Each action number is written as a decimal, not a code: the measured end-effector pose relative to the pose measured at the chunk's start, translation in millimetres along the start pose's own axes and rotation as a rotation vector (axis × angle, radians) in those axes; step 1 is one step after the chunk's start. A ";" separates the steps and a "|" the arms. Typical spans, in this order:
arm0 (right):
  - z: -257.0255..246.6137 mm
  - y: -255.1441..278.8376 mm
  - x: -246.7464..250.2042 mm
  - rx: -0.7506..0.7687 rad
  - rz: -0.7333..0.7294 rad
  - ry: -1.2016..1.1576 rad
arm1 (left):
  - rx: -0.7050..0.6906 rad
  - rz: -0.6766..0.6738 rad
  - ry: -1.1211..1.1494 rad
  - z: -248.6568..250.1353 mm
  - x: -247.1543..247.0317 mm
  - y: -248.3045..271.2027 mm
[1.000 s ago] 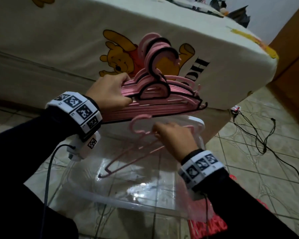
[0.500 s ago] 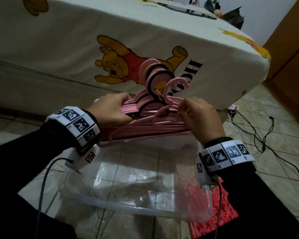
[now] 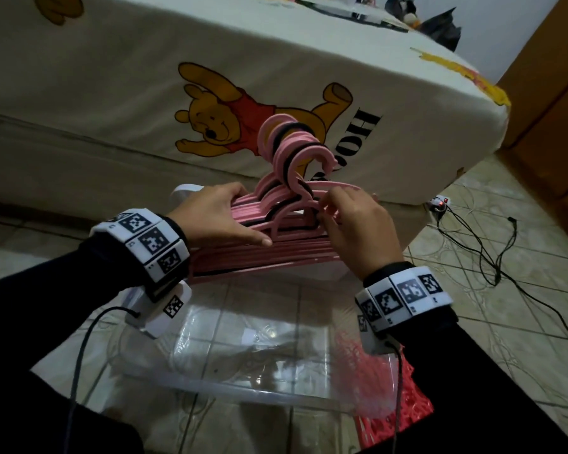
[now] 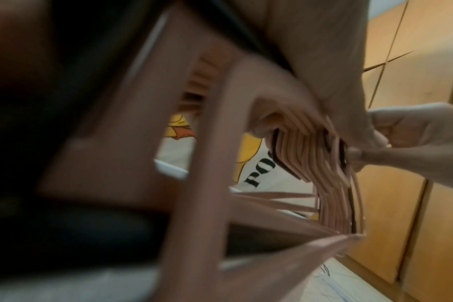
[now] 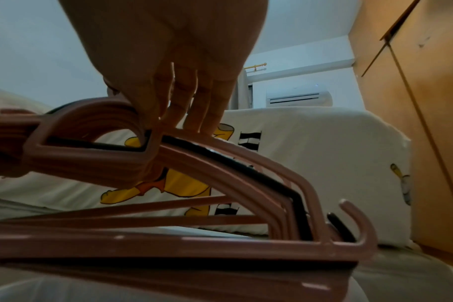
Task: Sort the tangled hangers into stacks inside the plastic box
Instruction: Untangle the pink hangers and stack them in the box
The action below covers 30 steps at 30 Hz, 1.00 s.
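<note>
The bundle of hangers (image 3: 269, 237), mostly pink with a few black ones between, hangs in the air just above the plastic box (image 3: 253, 391), hooks lined up and pointing toward the bed (image 3: 145, 77). The left hand (image 3: 217, 214) clamps the bundle at its left shoulder, thumb on the near face and fingers round the far side. The right hand (image 3: 354, 221) pinches the top bars just beside the hooks, fingertips pressing the last pink hanger into line with the rest. Judging by this, the gathering is nearly done: one tidy stack is formed. What remains is to lower it into the box, whose clear bottom shows no hangers, only floor tiles through it. A red mesh basket (image 3: 404, 414) sits against the box's right corner; cables (image 3: 492, 257) trail over the floor on the right.
</note>
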State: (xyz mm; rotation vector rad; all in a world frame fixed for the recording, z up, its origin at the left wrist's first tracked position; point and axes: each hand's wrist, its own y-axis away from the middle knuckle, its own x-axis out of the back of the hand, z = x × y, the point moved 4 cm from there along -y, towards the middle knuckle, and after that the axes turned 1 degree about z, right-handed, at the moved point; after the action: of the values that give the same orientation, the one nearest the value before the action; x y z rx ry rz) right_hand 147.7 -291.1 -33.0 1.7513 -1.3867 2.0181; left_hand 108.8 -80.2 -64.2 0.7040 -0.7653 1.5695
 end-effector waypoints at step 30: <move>36.0 50.2 -124.9 -0.193 -0.820 0.078 | -0.098 -0.504 -0.614 -40.2 -77.4 -0.5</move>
State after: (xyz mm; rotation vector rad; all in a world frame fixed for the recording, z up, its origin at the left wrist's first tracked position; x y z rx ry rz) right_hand 182.0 -288.8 -168.0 1.7239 -0.6293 1.4253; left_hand 118.1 -94.1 -149.8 1.2222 -1.0030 0.8499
